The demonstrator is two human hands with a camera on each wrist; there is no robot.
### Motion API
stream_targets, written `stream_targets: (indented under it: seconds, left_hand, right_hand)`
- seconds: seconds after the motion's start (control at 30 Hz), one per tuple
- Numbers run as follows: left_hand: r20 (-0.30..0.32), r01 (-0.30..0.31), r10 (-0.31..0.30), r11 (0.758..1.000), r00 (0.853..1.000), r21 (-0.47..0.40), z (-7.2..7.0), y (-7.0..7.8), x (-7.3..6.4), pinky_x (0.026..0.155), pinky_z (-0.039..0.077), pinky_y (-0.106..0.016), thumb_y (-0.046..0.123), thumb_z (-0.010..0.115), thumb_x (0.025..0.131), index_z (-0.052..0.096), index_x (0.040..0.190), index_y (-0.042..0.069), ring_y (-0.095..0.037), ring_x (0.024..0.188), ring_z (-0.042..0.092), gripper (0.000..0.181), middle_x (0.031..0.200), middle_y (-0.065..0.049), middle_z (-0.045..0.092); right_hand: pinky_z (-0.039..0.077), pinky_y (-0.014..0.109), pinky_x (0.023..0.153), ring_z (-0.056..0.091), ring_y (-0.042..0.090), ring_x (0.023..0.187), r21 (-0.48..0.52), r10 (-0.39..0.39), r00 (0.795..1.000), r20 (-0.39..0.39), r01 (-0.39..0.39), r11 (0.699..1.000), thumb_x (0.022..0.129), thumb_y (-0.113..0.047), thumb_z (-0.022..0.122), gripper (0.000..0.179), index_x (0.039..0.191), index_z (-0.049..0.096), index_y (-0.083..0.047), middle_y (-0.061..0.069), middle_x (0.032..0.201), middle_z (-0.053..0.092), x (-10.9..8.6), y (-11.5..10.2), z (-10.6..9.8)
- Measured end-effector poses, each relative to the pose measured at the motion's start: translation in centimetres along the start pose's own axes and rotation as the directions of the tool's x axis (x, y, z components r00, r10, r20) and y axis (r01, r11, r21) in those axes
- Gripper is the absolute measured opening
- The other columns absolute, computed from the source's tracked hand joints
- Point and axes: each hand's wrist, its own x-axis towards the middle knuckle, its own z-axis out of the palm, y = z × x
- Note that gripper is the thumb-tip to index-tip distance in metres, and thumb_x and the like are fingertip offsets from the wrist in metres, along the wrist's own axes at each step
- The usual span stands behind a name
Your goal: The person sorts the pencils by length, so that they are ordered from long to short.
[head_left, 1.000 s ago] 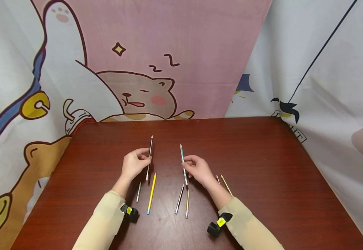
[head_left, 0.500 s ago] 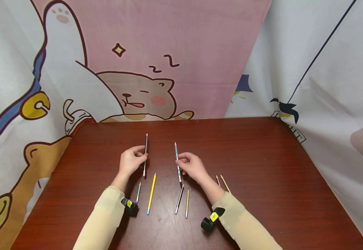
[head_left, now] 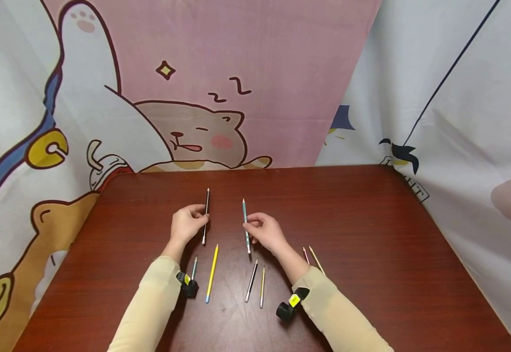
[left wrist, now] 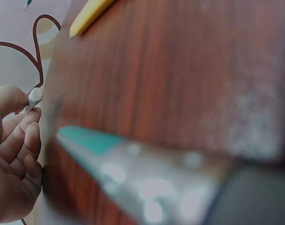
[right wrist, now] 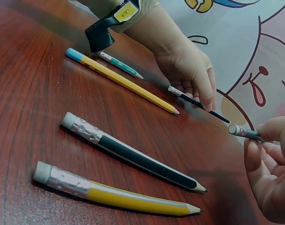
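My left hand (head_left: 187,227) pinches a black pencil (head_left: 207,198) between thumb and fingers, its point away from me and its white eraser end toward me. To the right, my right hand (head_left: 267,235) pinches a teal pencil (head_left: 244,209) in the same way, the point facing the far edge. The two pencils stand apart, roughly side by side, over the table's middle. In the left wrist view, the held pencil's pale eraser end (left wrist: 35,96) shows at the fingertips. The teal pencil's metal-banded eraser end (right wrist: 240,131) pokes out from the right fingers in the right wrist view.
Nearer me on the brown table (head_left: 370,220) lie a yellow pencil (head_left: 212,274) with a blue end, a short green pencil (head_left: 195,268), another black pencil (head_left: 251,281) and a short yellow one (head_left: 262,287). A red pencil (head_left: 306,255) and a gold pencil (head_left: 316,259) lie beside the right forearm.
Both hands have shifted left and slightly away from me with their pencils, the right hand further, moving off the loose black pencil. The last half second shows only slight movement. Both grips stay.
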Motion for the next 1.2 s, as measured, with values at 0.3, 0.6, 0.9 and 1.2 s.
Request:
stream_targets:
  seconds: [0.3,0.6,0.9,1.2]
  left_hand:
    - [-0.004,-0.009,0.009,0.999,1.000,0.031,0.3,-0.1,0.0,0.064,0.045,-0.032,0.024,0.071,0.074,0.070,0.105,0.012,-0.014,0.068,0.061,0.033,0.070,0.003,0.066]
    - [0.002,-0.031,0.031,0.998,1.000,0.052,0.2,0.2,-0.1,0.062,0.045,-0.034,0.022,0.073,0.075,0.071,0.104,0.009,-0.016,0.066,0.061,0.031,0.069,0.001,0.066]
    - [0.017,-0.047,0.046,0.997,0.999,0.063,0.2,0.1,0.0,0.064,0.047,-0.036,0.021,0.073,0.077,0.071,0.104,0.009,-0.017,0.067,0.062,0.031,0.070,-0.001,0.066]
    - [0.018,-0.066,0.065,0.995,0.998,0.070,0.2,0.0,0.0,0.064,0.047,-0.036,0.022,0.073,0.077,0.071,0.106,0.010,-0.017,0.068,0.062,0.031,0.070,-0.001,0.066]
  right_hand:
    - [0.050,0.042,0.051,0.054,0.011,0.052,0.032,0.006,1.000,-0.027,-0.005,0.999,0.083,-0.005,0.065,0.025,0.103,0.060,0.008,0.015,0.078,0.065,2.0,3.9,0.7]
    - [0.050,0.033,0.049,0.055,0.012,0.052,0.018,0.021,0.999,-0.024,-0.021,1.000,0.082,-0.006,0.065,0.024,0.103,0.061,0.006,0.010,0.075,0.065,2.5,4.0,1.2]
    - [0.051,0.033,0.050,0.055,0.010,0.051,-0.018,0.026,1.000,0.001,-0.026,0.999,0.083,-0.007,0.065,0.024,0.102,0.060,0.007,0.010,0.076,0.065,3.5,3.6,1.9]
    - [0.052,0.032,0.050,0.057,0.012,0.050,-0.060,0.048,0.999,0.008,-0.048,0.997,0.083,-0.008,0.066,0.022,0.100,0.061,0.005,0.009,0.077,0.065,4.6,3.6,3.1]
